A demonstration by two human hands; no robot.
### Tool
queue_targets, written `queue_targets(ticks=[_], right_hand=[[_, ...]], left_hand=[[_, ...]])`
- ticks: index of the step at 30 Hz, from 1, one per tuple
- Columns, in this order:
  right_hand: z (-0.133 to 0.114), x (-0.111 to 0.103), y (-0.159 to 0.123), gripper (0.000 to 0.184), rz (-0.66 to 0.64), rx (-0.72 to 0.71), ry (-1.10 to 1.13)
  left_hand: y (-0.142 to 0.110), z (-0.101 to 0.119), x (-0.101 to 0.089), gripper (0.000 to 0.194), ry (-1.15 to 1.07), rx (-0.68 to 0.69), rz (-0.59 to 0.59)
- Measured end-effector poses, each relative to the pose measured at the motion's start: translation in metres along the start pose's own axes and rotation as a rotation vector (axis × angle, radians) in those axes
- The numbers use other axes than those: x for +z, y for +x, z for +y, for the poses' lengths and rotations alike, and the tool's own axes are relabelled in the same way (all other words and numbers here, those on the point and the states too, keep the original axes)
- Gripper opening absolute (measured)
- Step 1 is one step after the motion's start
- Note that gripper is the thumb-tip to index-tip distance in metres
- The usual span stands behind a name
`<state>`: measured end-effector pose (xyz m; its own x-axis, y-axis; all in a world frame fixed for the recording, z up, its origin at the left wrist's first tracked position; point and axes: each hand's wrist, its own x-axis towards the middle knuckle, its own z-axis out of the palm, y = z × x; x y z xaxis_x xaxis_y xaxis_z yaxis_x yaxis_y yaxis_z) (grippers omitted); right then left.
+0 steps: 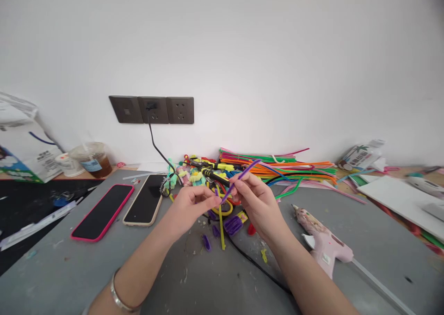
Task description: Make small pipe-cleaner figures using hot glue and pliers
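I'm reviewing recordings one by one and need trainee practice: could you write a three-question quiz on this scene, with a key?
1. True or false: the pink glue gun lies to the right of the right hand.
2. What do the right hand's fingertips pinch?
A) a red marker
B) a purple pipe cleaner
C) a coffee cup
3. How many phones lie on the grey work surface?

Key: 1. True; 2. B; 3. Two.

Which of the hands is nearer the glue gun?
Right. The right hand is left of the glue gun; the left hand is farther left, beyond the right one.
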<state>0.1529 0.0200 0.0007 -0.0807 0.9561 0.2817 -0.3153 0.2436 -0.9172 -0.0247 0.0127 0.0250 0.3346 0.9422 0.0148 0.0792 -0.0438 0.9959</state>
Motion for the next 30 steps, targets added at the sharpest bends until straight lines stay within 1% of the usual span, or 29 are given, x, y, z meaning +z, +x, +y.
queue_targets(ticks=[4,6,8,10,12,15,17,19,21,25,30], right_hand=[[-0.001,0.002,-0.001,0.023,-0.068,-0.005,-0.057],[-0.001,0.004,-0.002,0.024,-0.102,-0.003,-0.093],[-0.001,0.005,-0.003,0.026,-0.129,0.013,-0.104],[-0.002,0.004,-0.003,0.027,-0.147,0.048,-0.085],[-0.003,0.001,-0.002,0.027,-0.178,0.104,-0.052],[-0.006,-0.003,-0.001,0.026,-0.274,0.185,-0.021],[-0.008,-0.004,-0.001,0.026,-0.334,0.219,-0.029],[-0.008,-0.003,-0.001,0.027,-0.356,0.242,-0.048],[-0.008,-0.001,-0.002,0.029,-0.347,0.251,-0.058],[-0.009,0.0,-0.001,0.031,-0.28,0.235,-0.085],[-0.009,-0.002,0.003,0.031,-0.219,0.208,-0.133]], left_hand=[[-0.002,-0.003,-0.002,0.029,0.018,-0.061,-0.177],[-0.002,-0.006,-0.004,0.028,0.028,-0.092,-0.253],[-0.002,-0.007,-0.006,0.028,0.033,-0.117,-0.307],[-0.003,-0.007,-0.007,0.028,0.03,-0.129,-0.319],[-0.003,-0.004,-0.007,0.027,0.025,-0.119,-0.29],[-0.004,0.002,-0.008,0.026,0.042,-0.111,-0.221],[-0.004,0.006,-0.008,0.025,0.061,-0.122,-0.191],[-0.005,0.007,-0.008,0.024,0.07,-0.124,-0.177],[-0.005,0.007,-0.007,0.023,0.071,-0.104,-0.166],[-0.004,0.005,-0.006,0.026,0.099,-0.035,-0.119],[-0.001,0.002,-0.007,0.018,0.168,0.072,0.029]])
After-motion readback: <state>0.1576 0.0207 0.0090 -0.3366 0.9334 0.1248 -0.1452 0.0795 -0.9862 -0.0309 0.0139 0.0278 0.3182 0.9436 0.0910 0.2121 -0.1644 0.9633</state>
